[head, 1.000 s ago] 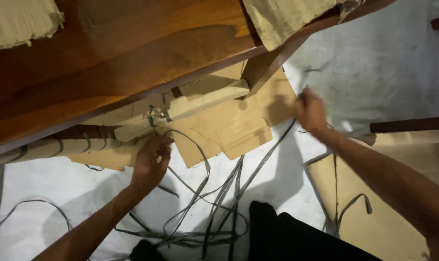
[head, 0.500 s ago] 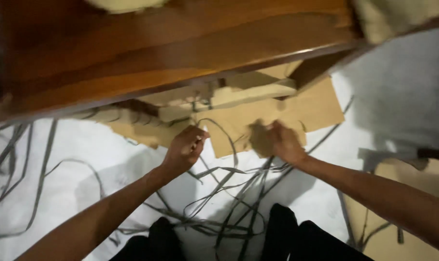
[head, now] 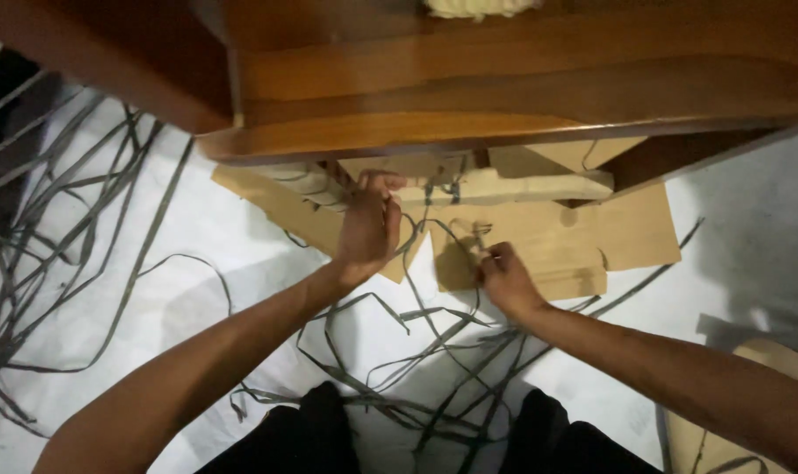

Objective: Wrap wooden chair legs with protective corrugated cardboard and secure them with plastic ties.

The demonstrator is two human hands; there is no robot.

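Observation:
A cardboard-wrapped rail [head: 504, 186] runs under the wooden table top [head: 504, 96], tied with a grey strap [head: 443, 190]. My left hand [head: 368, 226] presses against the rail's left part, fingers curled on it. My right hand [head: 503, 277] is lower and to the right, fingers pinched on a thin grey strap [head: 474, 233] that loops up toward the rail. Flat cardboard sheets [head: 583, 246] lie on the floor under both hands.
Many loose grey straps [head: 65, 219] lie tangled on the white floor at left and between my knees [head: 416, 386]. Another cardboard piece [head: 768, 369] shows at the lower right. The table leg [head: 662, 158] stands right of the rail.
The view swung left. My right hand came in from the far right, close to the left hand, below the rail. My left hand moved up onto the wrapped rail.

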